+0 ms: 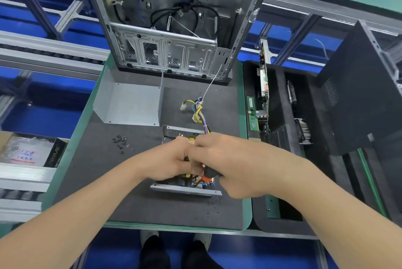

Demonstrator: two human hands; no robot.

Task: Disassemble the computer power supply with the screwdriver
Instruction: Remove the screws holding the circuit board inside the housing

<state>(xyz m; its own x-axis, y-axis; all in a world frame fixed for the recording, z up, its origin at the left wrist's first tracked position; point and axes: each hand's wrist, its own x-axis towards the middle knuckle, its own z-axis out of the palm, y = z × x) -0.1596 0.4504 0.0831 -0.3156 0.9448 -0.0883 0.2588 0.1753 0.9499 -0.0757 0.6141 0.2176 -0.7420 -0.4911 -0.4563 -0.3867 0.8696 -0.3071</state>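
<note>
While right hand (226, 160) grips screwdriver (207, 178) over power supply (185, 190), left hand (167, 160) adjoins, grip unclear.

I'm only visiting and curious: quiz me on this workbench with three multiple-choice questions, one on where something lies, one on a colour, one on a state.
1. Where are the loose screws? A: in a cup. B: on the mat, left of the power supply. C: in a drawer.
2. What colour is the screwdriver handle? A: green. B: white. C: orange and black.
3. The power supply's metal cover is: A: off, lying on the mat. B: still screwed on. C: held overhead.
Answers: B, they sit piled on the dark mat; C, orange and black show under the right hand; A, the grey cover lies apart.
</note>
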